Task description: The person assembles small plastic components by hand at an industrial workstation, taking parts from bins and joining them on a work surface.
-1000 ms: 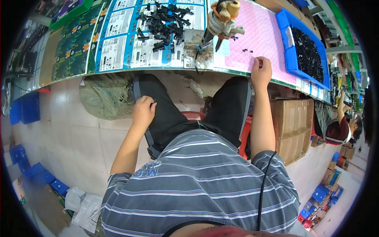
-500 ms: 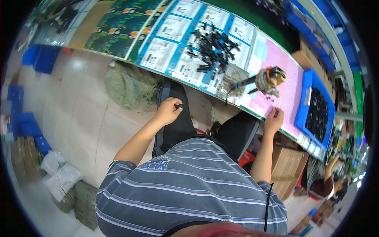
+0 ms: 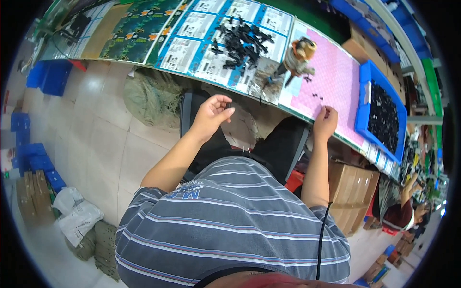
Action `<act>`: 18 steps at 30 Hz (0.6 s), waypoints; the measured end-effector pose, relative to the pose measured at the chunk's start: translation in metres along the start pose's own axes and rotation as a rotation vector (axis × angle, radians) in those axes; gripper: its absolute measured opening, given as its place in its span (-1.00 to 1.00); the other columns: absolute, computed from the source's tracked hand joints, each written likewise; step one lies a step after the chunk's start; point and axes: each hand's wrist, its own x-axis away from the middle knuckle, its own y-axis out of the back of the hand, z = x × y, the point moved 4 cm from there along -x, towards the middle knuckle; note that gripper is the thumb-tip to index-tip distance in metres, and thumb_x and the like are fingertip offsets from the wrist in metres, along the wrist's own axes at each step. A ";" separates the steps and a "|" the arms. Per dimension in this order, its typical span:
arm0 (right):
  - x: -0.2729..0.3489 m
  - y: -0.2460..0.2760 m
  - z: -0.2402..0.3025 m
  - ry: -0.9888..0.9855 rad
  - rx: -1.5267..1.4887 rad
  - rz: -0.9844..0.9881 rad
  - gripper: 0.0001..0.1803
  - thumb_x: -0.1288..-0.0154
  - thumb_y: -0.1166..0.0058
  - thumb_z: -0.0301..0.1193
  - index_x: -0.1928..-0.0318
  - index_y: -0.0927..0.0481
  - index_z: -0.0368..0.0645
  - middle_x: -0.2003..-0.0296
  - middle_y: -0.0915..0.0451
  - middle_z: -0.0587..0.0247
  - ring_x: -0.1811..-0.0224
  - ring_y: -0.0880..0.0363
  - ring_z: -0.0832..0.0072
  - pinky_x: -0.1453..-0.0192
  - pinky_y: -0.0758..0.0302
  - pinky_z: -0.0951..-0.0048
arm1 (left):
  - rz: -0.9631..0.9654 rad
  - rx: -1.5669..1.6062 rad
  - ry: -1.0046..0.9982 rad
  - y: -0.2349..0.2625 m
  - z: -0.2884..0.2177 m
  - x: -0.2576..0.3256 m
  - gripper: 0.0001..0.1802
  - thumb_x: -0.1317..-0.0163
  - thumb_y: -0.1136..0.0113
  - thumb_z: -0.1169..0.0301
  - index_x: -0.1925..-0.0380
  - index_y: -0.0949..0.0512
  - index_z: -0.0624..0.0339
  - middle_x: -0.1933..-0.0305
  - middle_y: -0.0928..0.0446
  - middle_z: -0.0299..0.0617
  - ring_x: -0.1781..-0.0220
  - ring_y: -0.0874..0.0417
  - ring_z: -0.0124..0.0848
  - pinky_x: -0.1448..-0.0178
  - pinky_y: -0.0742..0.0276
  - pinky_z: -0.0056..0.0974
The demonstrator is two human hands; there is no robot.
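From where I stand, the left hand (image 3: 213, 116) has thumb and fingers drawn close in a narrow pinch on a small black piece (image 3: 229, 105). That hand is above the lap, with a gap between it and the near edge of the table (image 3: 220, 88). The right hand (image 3: 325, 124) is at that edge, over the pink sheet (image 3: 333, 60), fingers curled in; I can't tell whether it grips anything. Just beyond its fingertips lie a few black bits (image 3: 315, 96). Farther in stands a tool with a wrapped head (image 3: 298, 56), beside a worn metal plate (image 3: 265, 82). Left of those, a heap of black parts (image 3: 241, 44) sits on blue-and-white printed sheets (image 3: 179, 54) whose rows of fine print are too small to read from here. On the right, a blue bin (image 3: 377, 141) with a pale label holds more black pieces. The striped shirt (image 3: 240, 211) carries blue lettering on the chest. Pale tiled floor (image 3: 103, 120) spreads out to the left.
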 end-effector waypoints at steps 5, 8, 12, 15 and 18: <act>0.017 0.014 0.017 -0.346 -0.673 0.111 -0.89 -0.43 -0.13 -0.48 0.14 -0.58 -0.29 0.32 -0.62 0.25 0.34 -0.55 0.57 0.19 -0.48 0.56 | 0.048 0.324 0.062 -0.030 -0.002 -0.001 -0.80 -0.37 -0.22 0.51 0.04 -0.49 0.15 0.17 -0.56 -0.27 0.16 -0.64 -0.46 0.06 -0.62 -0.29; 0.038 0.036 0.080 -0.312 -0.998 0.285 -0.90 -0.46 -0.10 -0.50 0.12 -0.56 -0.29 0.28 -0.64 0.24 0.34 -0.61 0.58 0.20 -0.55 0.57 | 0.130 0.387 0.005 -0.046 -0.007 0.007 -0.83 -0.40 -0.19 0.50 0.05 -0.48 0.13 0.18 -0.58 -0.25 0.12 -0.65 -0.41 0.05 -0.62 -0.29; 0.076 0.047 0.133 -0.402 -1.190 0.496 -0.90 -0.44 -0.13 -0.53 0.11 -0.57 -0.30 0.24 -0.67 0.21 0.33 -0.63 0.59 0.23 -0.58 0.56 | 0.136 0.320 -0.030 -0.062 -0.006 0.022 -0.82 -0.40 -0.19 0.51 0.05 -0.46 0.14 0.16 -0.58 -0.23 0.12 -0.65 -0.40 0.06 -0.61 -0.29; 0.092 0.047 0.159 -0.403 -1.154 0.619 -0.90 -0.38 -0.19 -0.56 0.12 -0.62 -0.27 0.26 -0.65 0.30 0.33 -0.62 0.65 0.24 -0.58 0.61 | 0.140 0.219 -0.107 -0.068 -0.012 0.020 -0.80 -0.38 -0.21 0.53 0.05 -0.46 0.15 0.15 -0.58 -0.22 0.11 -0.65 -0.40 0.07 -0.60 -0.30; 0.098 0.050 0.173 -0.335 -1.167 0.657 -0.93 -0.36 -0.20 -0.57 0.18 -0.63 -0.31 0.27 -0.63 0.32 0.33 -0.59 0.65 0.23 -0.55 0.61 | 0.141 0.163 -0.152 -0.071 -0.009 0.032 -0.77 -0.36 -0.23 0.56 0.04 -0.45 0.18 0.13 -0.58 -0.19 0.11 -0.64 -0.40 0.06 -0.59 -0.30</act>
